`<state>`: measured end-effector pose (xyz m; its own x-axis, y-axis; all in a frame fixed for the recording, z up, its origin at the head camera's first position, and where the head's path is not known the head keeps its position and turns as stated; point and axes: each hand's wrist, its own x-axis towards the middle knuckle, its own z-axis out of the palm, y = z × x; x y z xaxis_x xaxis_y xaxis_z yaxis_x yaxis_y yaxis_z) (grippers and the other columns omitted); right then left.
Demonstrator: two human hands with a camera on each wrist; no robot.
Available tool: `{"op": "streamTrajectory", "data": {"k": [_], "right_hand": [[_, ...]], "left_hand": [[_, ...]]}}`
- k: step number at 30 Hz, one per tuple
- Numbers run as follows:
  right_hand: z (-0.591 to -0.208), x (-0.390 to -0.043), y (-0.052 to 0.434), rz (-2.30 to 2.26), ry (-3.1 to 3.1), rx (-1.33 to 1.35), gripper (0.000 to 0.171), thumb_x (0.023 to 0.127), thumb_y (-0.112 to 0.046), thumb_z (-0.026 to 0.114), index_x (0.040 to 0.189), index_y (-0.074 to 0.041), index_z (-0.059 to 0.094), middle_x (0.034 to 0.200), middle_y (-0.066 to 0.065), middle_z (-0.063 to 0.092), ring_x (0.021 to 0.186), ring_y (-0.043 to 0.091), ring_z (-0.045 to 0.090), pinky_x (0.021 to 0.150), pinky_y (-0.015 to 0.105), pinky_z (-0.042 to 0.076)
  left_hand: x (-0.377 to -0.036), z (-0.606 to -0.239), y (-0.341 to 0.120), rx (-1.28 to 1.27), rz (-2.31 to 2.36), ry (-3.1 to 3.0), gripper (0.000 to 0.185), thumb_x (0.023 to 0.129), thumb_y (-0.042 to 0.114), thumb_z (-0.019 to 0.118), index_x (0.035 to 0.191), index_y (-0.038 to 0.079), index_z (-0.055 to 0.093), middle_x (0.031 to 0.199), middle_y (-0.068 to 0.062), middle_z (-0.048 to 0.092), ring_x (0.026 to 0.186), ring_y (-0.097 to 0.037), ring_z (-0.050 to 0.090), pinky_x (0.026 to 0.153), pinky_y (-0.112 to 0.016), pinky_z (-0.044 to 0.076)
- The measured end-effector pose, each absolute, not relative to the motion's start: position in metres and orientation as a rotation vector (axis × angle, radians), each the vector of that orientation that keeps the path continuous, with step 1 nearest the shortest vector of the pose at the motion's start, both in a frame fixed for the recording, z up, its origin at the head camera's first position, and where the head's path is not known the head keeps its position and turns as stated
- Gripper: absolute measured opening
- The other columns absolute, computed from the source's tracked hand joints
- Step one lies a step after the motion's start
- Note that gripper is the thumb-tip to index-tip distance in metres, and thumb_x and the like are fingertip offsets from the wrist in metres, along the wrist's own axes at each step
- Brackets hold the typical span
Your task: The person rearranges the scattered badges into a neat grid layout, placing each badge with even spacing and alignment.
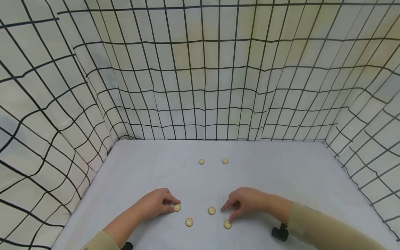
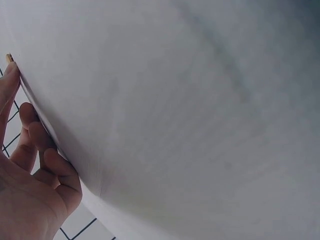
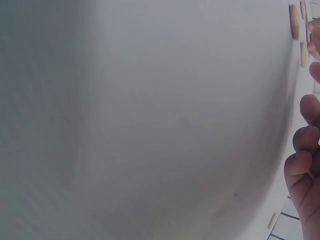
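My left hand (image 1: pixel 155 204) has its thumb and index finger on opposite edges of a round cream button (image 1: pixel 177 207) lying on the white cloth, pinching it. In the left wrist view a sliver of that button (image 2: pixel 9 58) shows at the fingertips. My right hand (image 1: pixel 248 202) touches the rim of another cream button (image 1: pixel 227 224) with its thumb, while the index finger stands apart from it. Between the hands lie two more buttons, one nearer the right index finger (image 1: pixel 211 210) and one closer to me (image 1: pixel 189 222).
Farther back on the white-covered table (image 1: pixel 150 163) lie a left button (image 1: pixel 201 161) and a right button (image 1: pixel 225 161). White curtains with a black grid (image 1: pixel 193 80) enclose the back and both sides. A black wrist device (image 1: pixel 280 232) sits under the right forearm.
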<state>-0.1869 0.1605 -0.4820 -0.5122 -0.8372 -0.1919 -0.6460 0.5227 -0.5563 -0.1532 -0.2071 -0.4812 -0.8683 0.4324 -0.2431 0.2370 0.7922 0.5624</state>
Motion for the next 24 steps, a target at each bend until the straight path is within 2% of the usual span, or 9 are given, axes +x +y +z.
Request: {"op": "streamTrajectory", "data": {"k": [10,24], "right_hand": [[-0.485,-0.175,0.158,-0.524,2.296,-1.287,0.035,0.082,-0.047,0.077,0.114,-0.034,0.074,0.071,-0.021,0.052,0.064,-0.005,0.044,0.06,0.017,0.039],[-0.49,-0.173,0.155,-0.438,2.28,-1.276,0.029,0.084,-0.04,0.078,0.113,-0.036,0.075,0.073,-0.024,0.054,0.064,-0.005,0.044,0.06,0.017,0.04]], "left_hand": [[-0.154,-0.482,-0.208,0.496,0.75,2.607,0.025,0.083,0.029,0.08,0.107,0.032,0.077,0.088,0.017,0.058,0.079,-0.005,0.05,0.073,-0.028,0.043],[-0.154,-0.482,-0.208,0.515,0.777,2.597,0.025,0.084,0.029,0.08,0.108,0.03,0.078,0.088,0.016,0.058,0.077,-0.006,0.049,0.07,-0.028,0.041]]}}
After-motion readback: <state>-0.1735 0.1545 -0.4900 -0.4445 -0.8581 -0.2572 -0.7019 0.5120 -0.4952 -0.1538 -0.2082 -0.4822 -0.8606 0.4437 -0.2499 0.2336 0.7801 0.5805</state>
